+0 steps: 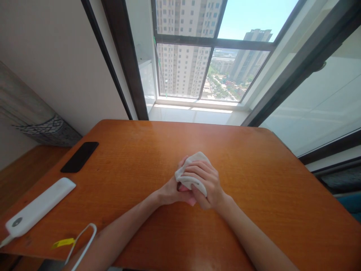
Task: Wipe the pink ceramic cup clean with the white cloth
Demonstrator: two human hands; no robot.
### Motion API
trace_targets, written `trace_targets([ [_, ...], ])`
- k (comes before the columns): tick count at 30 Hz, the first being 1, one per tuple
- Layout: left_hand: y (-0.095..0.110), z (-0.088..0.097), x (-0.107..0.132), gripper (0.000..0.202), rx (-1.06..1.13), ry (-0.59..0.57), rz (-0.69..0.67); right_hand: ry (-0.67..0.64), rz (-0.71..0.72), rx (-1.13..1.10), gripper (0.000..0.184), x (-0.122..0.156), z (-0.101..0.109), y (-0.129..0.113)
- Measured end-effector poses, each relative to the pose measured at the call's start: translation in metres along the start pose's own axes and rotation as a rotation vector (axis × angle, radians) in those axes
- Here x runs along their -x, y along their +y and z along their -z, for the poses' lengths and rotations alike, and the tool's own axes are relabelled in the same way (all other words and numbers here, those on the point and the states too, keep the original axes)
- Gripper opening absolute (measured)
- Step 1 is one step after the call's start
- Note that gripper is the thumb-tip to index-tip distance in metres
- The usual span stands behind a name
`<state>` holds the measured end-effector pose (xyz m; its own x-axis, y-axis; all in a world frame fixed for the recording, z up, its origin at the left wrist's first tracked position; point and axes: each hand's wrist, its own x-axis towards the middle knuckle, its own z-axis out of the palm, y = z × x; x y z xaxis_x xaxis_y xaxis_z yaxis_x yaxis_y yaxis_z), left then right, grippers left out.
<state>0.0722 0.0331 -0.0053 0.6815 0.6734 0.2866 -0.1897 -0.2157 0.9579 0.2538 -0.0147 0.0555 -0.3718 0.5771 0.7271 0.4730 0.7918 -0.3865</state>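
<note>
Both of my hands meet at the middle of the orange wooden table (254, 180). My right hand (207, 184) lies on top, fingers wrapped round a small white cloth (194, 160) bunched between the hands. My left hand (170, 190) is closed underneath, gripping the same cloth from the left. A bit of pink shows under the cloth, between the palms; I cannot make out what it is.
A black phone (79, 156) lies flat near the table's left edge. A white power bank (39, 207) with a white cable (81, 241) and yellow tag lies at the front left. Dark window frames (126, 60) and a bright sill stand beyond the far edge.
</note>
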Motion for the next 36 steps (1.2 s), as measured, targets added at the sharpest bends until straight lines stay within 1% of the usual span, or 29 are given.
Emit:
trace_targets([
  [2,-0.003,-0.001,0.0,0.112,0.054,0.015,0.035,0.1,-0.244,-0.239,0.04,0.005,-0.006,0.007],
  [4,-0.004,-0.002,0.001,0.129,0.127,0.014,0.086,0.226,-0.549,-0.48,0.045,0.013,-0.017,0.017],
  [6,-0.002,-0.002,0.002,0.14,0.167,-0.003,0.124,0.351,-0.818,-0.673,0.046,0.021,-0.029,0.029],
  [8,-0.001,-0.001,0.004,0.144,0.167,-0.007,0.134,0.452,-0.995,-0.808,0.045,0.027,-0.039,0.038],
  [9,-0.002,0.0,0.004,0.145,0.167,0.002,0.137,0.479,-1.035,-0.843,0.044,0.029,-0.043,0.04],
  [10,-0.002,0.001,0.005,0.145,0.17,0.012,0.139,0.484,-1.04,-0.848,0.044,0.029,-0.044,0.041],
  [11,-0.003,0.002,0.006,0.145,0.177,0.02,0.14,0.467,-1.012,-0.819,0.045,0.028,-0.043,0.04],
  [12,-0.003,0.003,0.006,0.144,0.19,0.024,0.134,0.427,-0.949,-0.76,0.047,0.026,-0.04,0.037],
  [13,-0.004,0.003,0.006,0.143,0.204,0.022,0.122,0.377,-0.855,-0.677,0.048,0.024,-0.036,0.032],
  [14,-0.005,0.003,0.006,0.142,0.214,0.02,0.105,0.32,-0.735,-0.577,0.048,0.02,-0.031,0.026],
  [16,-0.006,0.002,0.004,0.137,0.205,0.047,0.079,0.203,-0.433,-0.357,0.043,0.013,-0.02,0.012],
  [18,-0.009,0.0,-0.001,0.121,0.163,0.127,0.096,0.077,-0.115,-0.132,0.039,0.006,-0.015,-0.002],
  [19,-0.011,-0.002,-0.005,0.109,0.145,0.17,0.118,0.018,0.01,-0.03,0.039,0.003,-0.014,-0.008],
  [20,-0.013,-0.003,-0.009,0.098,0.134,0.204,0.142,-0.03,0.1,0.056,0.041,0.002,-0.014,-0.013],
  [21,-0.016,-0.005,-0.012,0.09,0.131,0.224,0.163,-0.062,0.154,0.121,0.044,0.001,-0.016,-0.016],
  [22,-0.019,-0.006,-0.016,0.087,0.132,0.228,0.177,-0.076,0.18,0.163,0.047,0.001,-0.017,-0.018],
  [24,-0.023,-0.007,-0.018,0.089,0.132,0.204,0.172,-0.063,0.184,0.169,0.049,0.001,-0.019,-0.019],
  [25,-0.023,-0.006,-0.017,0.094,0.13,0.19,0.158,-0.044,0.163,0.137,0.047,0.002,-0.019,-0.017],
  [26,-0.022,-0.006,-0.014,0.102,0.126,0.177,0.139,-0.017,0.116,0.083,0.044,0.003,-0.018,-0.014],
  [27,-0.02,-0.005,-0.011,0.112,0.126,0.161,0.116,0.016,0.034,0.005,0.041,0.004,-0.018,-0.01],
  [28,-0.017,-0.003,-0.007,0.122,0.132,0.139,0.096,0.058,-0.091,-0.096,0.038,0.005,-0.018,-0.004],
  [29,-0.014,-0.002,-0.002,0.13,0.144,0.115,0.086,0.113,-0.254,-0.218,0.037,0.006,-0.018,0.002],
  [31,-0.008,0.0,0.004,0.137,0.171,0.06,0.092,0.25,-0.61,-0.498,0.044,0.008,-0.023,0.015],
  [32,-0.006,0.0,0.006,0.139,0.184,0.039,0.098,0.33,-0.76,-0.634,0.047,0.01,-0.027,0.021],
  [33,-0.004,0.001,0.007,0.14,0.193,0.026,0.106,0.405,-0.869,-0.749,0.047,0.011,-0.032,0.027],
  [34,-0.003,0.001,0.007,0.142,0.198,0.025,0.111,0.469,-0.941,-0.835,0.045,0.013,-0.037,0.031],
  [36,-0.001,0.002,0.007,0.145,0.212,0.026,0.118,0.542,-1.0,-0.915,0.041,0.018,-0.045,0.036],
])
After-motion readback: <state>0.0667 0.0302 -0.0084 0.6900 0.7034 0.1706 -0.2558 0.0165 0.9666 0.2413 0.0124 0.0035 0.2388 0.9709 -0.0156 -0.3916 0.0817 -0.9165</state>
